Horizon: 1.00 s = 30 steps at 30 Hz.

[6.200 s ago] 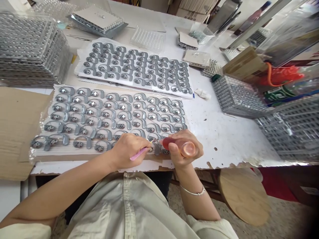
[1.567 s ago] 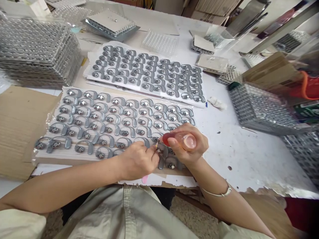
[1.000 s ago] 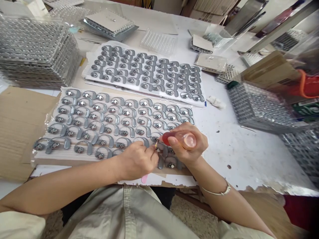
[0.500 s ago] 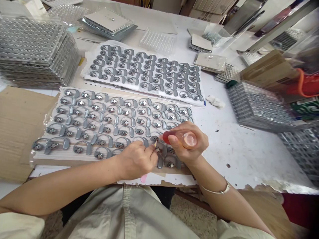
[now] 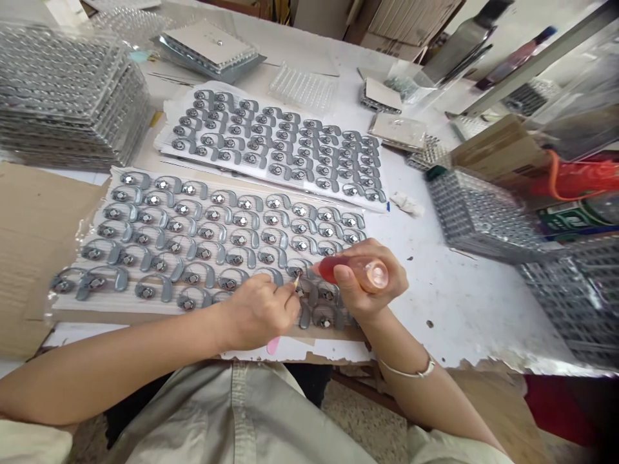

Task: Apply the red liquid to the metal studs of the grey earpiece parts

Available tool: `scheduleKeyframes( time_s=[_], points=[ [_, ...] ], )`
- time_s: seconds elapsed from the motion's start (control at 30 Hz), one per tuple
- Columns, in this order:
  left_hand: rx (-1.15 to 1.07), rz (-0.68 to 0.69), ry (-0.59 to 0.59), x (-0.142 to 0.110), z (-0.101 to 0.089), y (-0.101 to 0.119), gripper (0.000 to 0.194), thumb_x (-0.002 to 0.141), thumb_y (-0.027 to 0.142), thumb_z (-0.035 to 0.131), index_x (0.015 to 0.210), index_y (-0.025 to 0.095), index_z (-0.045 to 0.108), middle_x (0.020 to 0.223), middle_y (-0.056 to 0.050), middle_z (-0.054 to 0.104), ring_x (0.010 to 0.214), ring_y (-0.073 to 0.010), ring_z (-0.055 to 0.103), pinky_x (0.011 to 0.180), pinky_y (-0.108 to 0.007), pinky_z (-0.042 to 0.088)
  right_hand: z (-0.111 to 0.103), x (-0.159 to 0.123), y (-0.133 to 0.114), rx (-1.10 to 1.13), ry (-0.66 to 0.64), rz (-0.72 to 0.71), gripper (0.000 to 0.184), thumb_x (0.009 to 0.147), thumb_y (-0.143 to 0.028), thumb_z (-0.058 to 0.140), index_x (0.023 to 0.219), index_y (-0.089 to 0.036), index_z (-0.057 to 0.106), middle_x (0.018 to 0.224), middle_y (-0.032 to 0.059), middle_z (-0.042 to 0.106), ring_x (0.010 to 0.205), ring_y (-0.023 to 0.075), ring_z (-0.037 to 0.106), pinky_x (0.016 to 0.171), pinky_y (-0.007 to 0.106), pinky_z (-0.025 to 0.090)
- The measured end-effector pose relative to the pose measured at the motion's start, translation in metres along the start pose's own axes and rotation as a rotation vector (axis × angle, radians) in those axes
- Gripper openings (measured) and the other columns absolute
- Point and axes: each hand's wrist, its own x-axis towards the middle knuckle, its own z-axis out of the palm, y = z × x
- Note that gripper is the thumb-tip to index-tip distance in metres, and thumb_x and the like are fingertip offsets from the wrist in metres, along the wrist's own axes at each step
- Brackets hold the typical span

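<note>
My left hand [image 5: 261, 310] is closed, pinching a thin pale stick with a yellowish part [image 5: 296, 281] between thumb and fingertips. The stick's end is at a grey ear-hook piece [image 5: 300, 267] with a shiny round end; I cannot tell whether they touch. My right hand [image 5: 377, 299] is wrapped round a small squeeze bottle [image 5: 355, 267], translucent with a red front part, tilted with its narrow end pointing left at the same piece. Rows of similar ear-hook pieces [image 5: 240, 238] lie on the near white ribbed sheet [image 5: 113, 304], some hidden under my hands.
Behind lies a second white sheet [image 5: 167, 143] filled with grey ear-hook pieces. Clear plastic trays [image 5: 72, 96] are stacked at left, above brown cardboard [image 5: 33, 258]. More tray stacks [image 5: 483, 206] stand at right, beside a cardboard box [image 5: 498, 145] and a red item [image 5: 575, 177].
The whole view has shifted slightly, with the table things moving a little left. Both hands keep their grips, and the bottle and stick stay close to the same ear-hook piece.
</note>
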Motion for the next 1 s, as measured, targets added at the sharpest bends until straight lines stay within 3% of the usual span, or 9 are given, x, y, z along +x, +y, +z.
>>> scheduleKeyframes(
  time_s=[0.5,0.73,1.0],
  points=[
    [0.007,-0.019,-0.014,-0.0004,-0.0002,-0.0002,0.022,0.082,0.003,0.043,0.078,0.01,0.063,0.082,-0.012,0.073,0.05,-0.0159,0.06,0.049,-0.03,0.045,0.003,-0.0012,-0.0007,-0.005,-0.057,0.017,0.018,0.081,-0.03,0.071,0.085,-0.018,0.058,0.069,0.0005,0.059,0.055,0.014,0.052,0.047,0.027,0.043],
    [0.0,-0.017,-0.043,-0.0027,0.0001,-0.0009,0.021,0.084,0.005,0.043,0.08,0.011,0.063,0.08,-0.012,0.072,0.053,-0.0161,0.061,0.051,-0.03,0.046,0.0034,-0.002,-0.0017,-0.039,-0.076,-0.052,0.019,0.082,-0.029,0.07,0.09,-0.018,0.057,0.072,0.0026,0.061,0.056,0.0156,0.054,0.05,0.03,0.045],
    [-0.103,-0.076,-0.119,-0.0049,0.0003,-0.0081,0.015,0.084,0.009,0.048,0.08,0.012,0.062,0.077,-0.008,0.071,0.057,-0.0155,0.064,0.05,-0.028,0.044,0.0017,0.0,-0.0053,-0.046,-0.109,-0.104,0.02,0.083,-0.029,0.069,0.091,-0.019,0.054,0.065,-0.0002,0.056,0.052,0.0145,0.051,0.046,0.027,0.04]
  ],
)
